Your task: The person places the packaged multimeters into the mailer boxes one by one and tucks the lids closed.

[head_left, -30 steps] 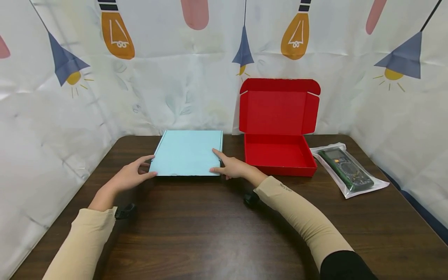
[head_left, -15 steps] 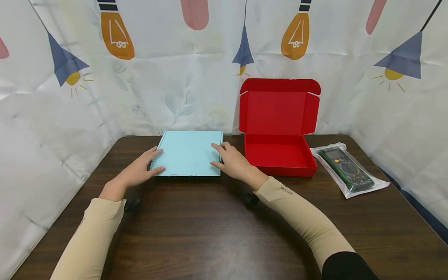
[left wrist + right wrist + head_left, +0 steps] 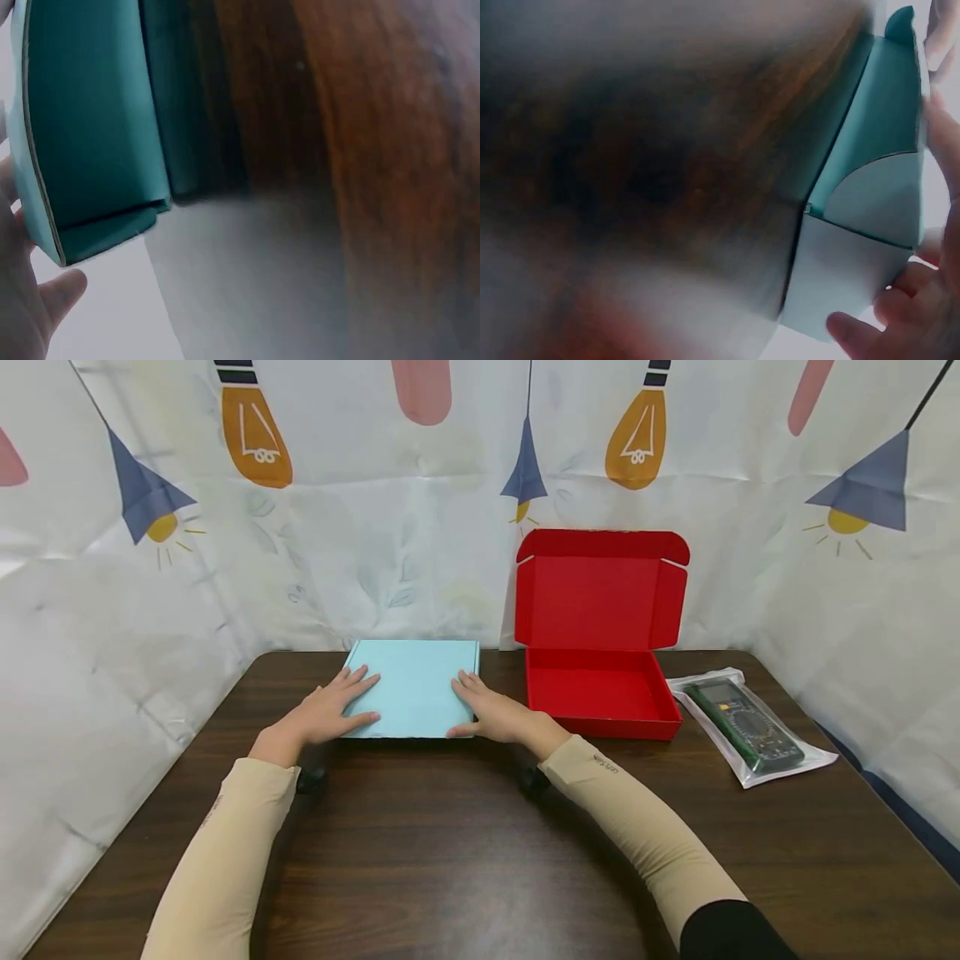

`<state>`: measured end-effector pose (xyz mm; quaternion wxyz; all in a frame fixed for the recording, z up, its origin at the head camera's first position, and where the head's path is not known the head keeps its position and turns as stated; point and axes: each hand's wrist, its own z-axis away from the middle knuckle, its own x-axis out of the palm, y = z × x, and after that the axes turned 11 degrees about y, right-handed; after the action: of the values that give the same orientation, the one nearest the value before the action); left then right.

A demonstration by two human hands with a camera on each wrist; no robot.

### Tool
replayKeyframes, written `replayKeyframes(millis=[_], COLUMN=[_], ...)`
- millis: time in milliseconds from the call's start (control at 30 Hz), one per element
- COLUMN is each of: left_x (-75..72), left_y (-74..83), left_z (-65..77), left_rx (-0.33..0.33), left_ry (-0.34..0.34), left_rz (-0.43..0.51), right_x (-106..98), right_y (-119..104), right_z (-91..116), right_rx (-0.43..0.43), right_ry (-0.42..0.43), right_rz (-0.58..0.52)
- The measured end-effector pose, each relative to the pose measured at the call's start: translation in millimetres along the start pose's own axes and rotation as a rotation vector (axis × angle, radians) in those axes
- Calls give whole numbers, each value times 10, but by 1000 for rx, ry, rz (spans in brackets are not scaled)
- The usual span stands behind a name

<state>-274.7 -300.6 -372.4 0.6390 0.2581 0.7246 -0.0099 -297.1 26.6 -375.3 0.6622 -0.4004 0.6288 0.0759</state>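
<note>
A light-blue cardboard box (image 3: 418,687) lies flat with its lid down near the back of the table. My left hand (image 3: 322,712) rests on the lid's left front part, fingers spread. On the right edge of the lid lies my right hand (image 3: 501,714), its fingers extended forward and its thumb by the front edge. The left wrist view has the shaded teal front (image 3: 97,97) of the box, with part of the left hand at the frame's edge. In the right wrist view a rounded side flap (image 3: 881,196) shows at the box's front, beside the right hand's fingers.
Right of the blue box stands a red box (image 3: 600,685), its lid raised against the patterned curtain (image 3: 315,543). A multimeter (image 3: 746,722) in a clear plastic bag lies farther right. Dark wood tabletop (image 3: 420,843) stretches in front of the hands.
My left hand has moved right from the box's left edge onto its lid. The right hand has shifted only slightly, its fingers now lying on the lid. The box keeps its place.
</note>
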Motion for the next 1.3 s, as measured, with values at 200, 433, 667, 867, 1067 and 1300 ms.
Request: replayKeyframes(millis=[200, 433, 667, 867, 1067, 1300], left_x=[59, 82, 48, 79, 60, 22], left_y=[-71, -39, -30, -42, -35, -32], left_z=[-12, -7, 21, 19, 10, -2], left_rx=[14, 12, 14, 19, 24, 36], left_ry=[4, -20, -25, -12, -15, -22], left_rz=[-33, -30, -10, -54, -78, -87], right_x=[-17, -4, 35, 67, 55, 44], right_y=[-67, -76, -114, -165, -138, -36], right_z=[-22, -53, -114, -175, -179, -150], right_rx=[7, 25, 10, 6, -4, 14], right_ry=[-13, 23, 73, 97, 88, -33], right_rz=[114, 216, 325, 469, 433, 279])
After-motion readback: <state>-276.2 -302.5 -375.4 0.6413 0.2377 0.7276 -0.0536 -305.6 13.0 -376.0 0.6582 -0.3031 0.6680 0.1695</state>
